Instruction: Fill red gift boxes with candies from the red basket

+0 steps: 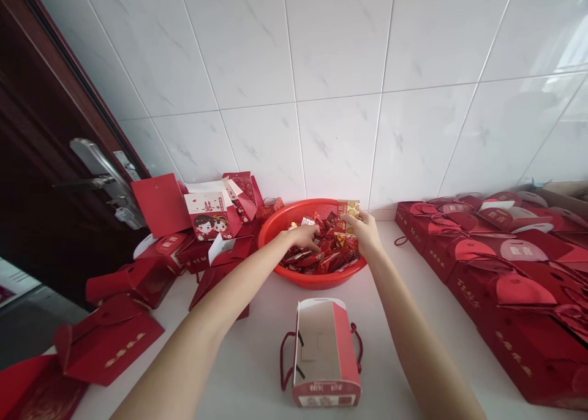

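A red plastic basket (316,280) against the tiled wall holds a heap of small red wrapped sweets (321,261). My left hand (305,236) reaches down into it, fingers apart over the sweets; no held item shows there. At the basket's right rim, my right hand (365,229) pinches a flat red-and-gold snack packet (350,209) printed with round yellow shapes. Between my forearms an open red gift box (318,340) stands on the white surface, its inside bare and a dark red cord handle on each side.
Closed red gift boxes (478,285) with round flaps stand in rows on the right. To the left are several folded or partly opened red boxes (131,282) and a card box with two cartoon figures (209,218). A dark door with a metal handle (103,175) is at far left.
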Demonstrator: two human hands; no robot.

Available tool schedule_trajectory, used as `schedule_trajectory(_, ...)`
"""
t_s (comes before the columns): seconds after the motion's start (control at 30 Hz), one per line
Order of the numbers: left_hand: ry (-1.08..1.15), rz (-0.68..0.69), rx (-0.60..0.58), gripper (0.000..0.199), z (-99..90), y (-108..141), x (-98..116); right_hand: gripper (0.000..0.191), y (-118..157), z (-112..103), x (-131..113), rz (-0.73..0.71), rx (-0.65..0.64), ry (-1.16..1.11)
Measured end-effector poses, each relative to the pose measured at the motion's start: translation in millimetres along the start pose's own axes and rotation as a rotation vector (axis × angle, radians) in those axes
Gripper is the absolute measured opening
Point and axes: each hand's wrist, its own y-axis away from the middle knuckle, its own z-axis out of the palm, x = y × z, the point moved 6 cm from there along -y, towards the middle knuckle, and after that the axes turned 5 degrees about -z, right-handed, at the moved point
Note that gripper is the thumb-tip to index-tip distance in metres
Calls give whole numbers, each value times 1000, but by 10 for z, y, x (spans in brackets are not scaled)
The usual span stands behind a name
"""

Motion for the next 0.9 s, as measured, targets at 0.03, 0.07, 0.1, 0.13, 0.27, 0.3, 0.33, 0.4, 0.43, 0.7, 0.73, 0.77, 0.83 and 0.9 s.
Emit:
schedule_trajectory(0.03,22,1,1,40,6,-1,6,25,0,1,1,0,-2,-1)
schedule_trajectory(0.07,45,4,2,45,9,-3,16,26,-2,0,2,0,-3,-1)
schedule_trajectory(0.1,70,11,4,48,4,-7,31,26,-5,-1,5,0,-2,1)
schedule_trajectory(0.13,96,24,8,48,-9,-11,51,25,-10,-4,9,-1,0,2)
schedule_trajectory(0.27,213,111,75,35,-169,-17,144,23,-26,-8,28,0,6,-1)
schedule_trajectory(0.3,273,130,127,41,-243,-8,157,23,-27,-7,29,-2,6,-6)
schedule_trajectory(0.33,352,143,186,48,-320,8,164,23,-26,-4,28,-4,6,-12)
schedule_trajectory(0.4,559,153,285,55,-454,52,169,24,-20,3,25,-6,8,-28)
schedule_trajectory(0.43,670,155,314,56,-499,76,177,24,-16,6,25,-3,10,-37)
schedule_trajectory(0.7,1032,339,295,47,-524,63,532,22,2,21,21,82,7,-80)
schedule_trajectory(0.73,1010,364,319,47,-521,50,559,21,9,19,4,84,9,-87)
schedule_trajectory(0.77,982,379,345,48,-517,38,575,21,18,19,-15,85,7,-97)
schedule_trajectory(0.83,919,379,369,49,-500,11,581,22,37,32,-49,79,-14,-119)
schedule_trajectory(0.9,895,353,371,49,-484,-20,546,25,49,53,-66,69,-47,-138)
